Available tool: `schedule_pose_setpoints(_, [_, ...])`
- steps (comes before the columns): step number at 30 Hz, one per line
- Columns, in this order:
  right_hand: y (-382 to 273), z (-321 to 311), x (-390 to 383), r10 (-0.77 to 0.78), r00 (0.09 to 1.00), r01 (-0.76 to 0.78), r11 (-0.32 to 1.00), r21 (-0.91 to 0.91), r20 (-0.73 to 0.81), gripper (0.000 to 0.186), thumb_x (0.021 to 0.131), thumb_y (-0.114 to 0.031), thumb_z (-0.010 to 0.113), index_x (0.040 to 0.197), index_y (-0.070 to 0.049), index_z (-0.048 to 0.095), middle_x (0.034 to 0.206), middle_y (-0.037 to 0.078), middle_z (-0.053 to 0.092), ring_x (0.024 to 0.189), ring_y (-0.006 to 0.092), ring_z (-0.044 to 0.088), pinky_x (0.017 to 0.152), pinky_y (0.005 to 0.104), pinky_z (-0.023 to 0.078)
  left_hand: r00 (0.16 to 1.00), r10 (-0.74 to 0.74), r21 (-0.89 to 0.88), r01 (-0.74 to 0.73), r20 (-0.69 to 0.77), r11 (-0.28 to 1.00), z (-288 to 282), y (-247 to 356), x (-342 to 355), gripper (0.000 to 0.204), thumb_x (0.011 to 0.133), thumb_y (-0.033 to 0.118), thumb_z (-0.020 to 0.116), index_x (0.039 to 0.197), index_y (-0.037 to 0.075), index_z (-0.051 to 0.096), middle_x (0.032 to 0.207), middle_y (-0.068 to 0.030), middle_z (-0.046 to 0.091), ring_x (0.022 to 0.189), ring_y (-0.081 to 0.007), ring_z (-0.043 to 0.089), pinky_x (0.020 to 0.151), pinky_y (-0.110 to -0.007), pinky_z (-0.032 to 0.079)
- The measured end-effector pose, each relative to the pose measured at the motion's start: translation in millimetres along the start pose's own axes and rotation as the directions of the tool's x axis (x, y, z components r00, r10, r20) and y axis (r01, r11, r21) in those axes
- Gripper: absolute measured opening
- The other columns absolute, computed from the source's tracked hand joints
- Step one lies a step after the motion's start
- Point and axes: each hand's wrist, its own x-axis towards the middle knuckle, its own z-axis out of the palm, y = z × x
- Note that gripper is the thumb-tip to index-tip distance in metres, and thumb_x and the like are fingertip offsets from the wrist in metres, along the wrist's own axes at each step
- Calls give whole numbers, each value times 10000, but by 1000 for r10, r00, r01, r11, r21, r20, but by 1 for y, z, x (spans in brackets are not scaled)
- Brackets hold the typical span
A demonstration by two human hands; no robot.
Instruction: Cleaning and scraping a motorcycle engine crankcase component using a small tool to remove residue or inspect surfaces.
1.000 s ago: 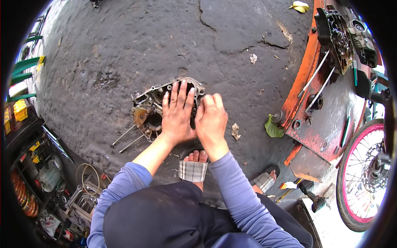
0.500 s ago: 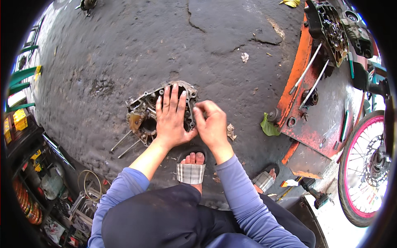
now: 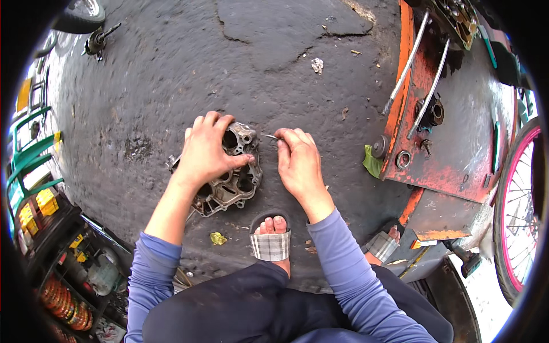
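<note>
A grey metal engine casing (image 3: 247, 182) with round openings and bolt holes rests on the dark ground before me, slightly left of centre. My left hand (image 3: 207, 153) grips its upper left side, fingers over the far edge and thumb across the open face. Much of that side lies hidden under the palm. To the right of the casing, and apart from it, my right hand (image 3: 299, 163) pinches a thin metal pin (image 3: 269, 136) between thumb and fingers. The pin points left toward the casing's upper right corner. What kind of pin it is cannot be made out.
At right stands a worn red metal platform (image 3: 452, 166) carrying long rods, a ring and another engine part (image 3: 454, 20). A pink-rimmed wheel (image 3: 517, 211) is beyond it. Shelves with orange coils (image 3: 66, 303) stand lower left. A shaft-like part (image 3: 98, 43) lies far left.
The casing now sits tilted or turned, showing a different face. My left hand has gone from lying flat on it to gripping its side. The right hand has drawn away, showing the pin.
</note>
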Motion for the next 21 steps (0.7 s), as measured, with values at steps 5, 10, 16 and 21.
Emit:
schedule_pose_setpoints(5, [-13, -15, -7, 73, 975, -95, 990, 99, 208, 199, 946, -214, 745, 869, -37, 698, 865, 115, 658, 864, 337, 603, 765, 446, 482, 978, -5, 91, -14, 208, 996, -24, 8, 12, 857, 584, 570, 947, 1202, 27, 706, 1224, -144, 620, 1215, -348, 577, 1035, -501, 461])
schedule_pose_setpoints(10, [-9, -43, -40, 101, 982, -119, 987, 104, 161, 302, 991, -261, 715, 805, -28, 664, 738, 109, 554, 786, 323, 532, 738, 435, 460, 995, 36, -3, -36, 98, 999, -37, 44, -39, 674, 609, 442, 975, 1002, 26, 619, 1016, -152, 622, 973, -379, 646, 846, -482, 513])
schedule_pose_setpoints(16, [-11, -57, -28, -128, 911, 71, 985, 156, 392, 360, 1000, -343, 685, 791, -55, 629, 789, 128, 617, 793, 361, 609, 708, 470, 481, 998, 25, -94, -31, -64, 995, -27, 66, -82, 613, 634, 352, 981, 1018, 47, 614, 910, -126, 645, 794, -352, 680, 679, -438, 544])
schedule_pose_setpoints(21, [-6, -56, -34, -179, 909, 130, 980, 151, 377, 315, 1002, -358, 666, 863, -75, 653, 810, 123, 629, 822, 359, 626, 726, 481, 476, 992, 49, -108, -62, -115, 992, -21, 77, -93, 609, 607, 314, 988, 1015, 53, 619, 921, -116, 639, 791, -339, 674, 681, -429, 542])
